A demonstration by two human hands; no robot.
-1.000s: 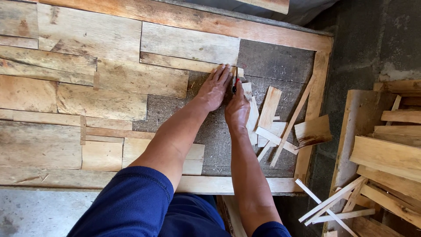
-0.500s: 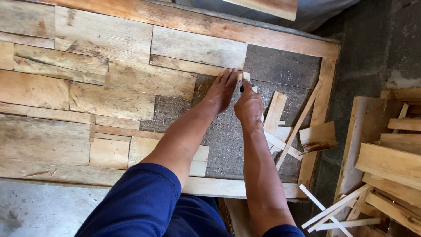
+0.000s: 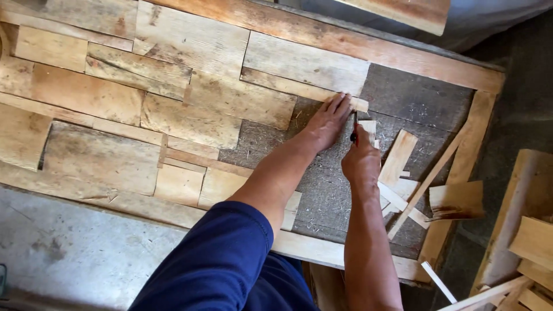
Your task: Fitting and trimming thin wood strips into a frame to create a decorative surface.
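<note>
Left hand flat on wood strip; right hand holds pencil against strip end.

Packages: none. Labels: none. Signs: none. Screens: none. Nothing of these kinds shows anywhere in view, left or right, near or far.

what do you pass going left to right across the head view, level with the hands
fitted wood pieces of the panel → left hand pressing a thin strip → right hand holding a dark pencil-like tool → loose wood offcuts → frame's right rail → scrap wood pile
</note>
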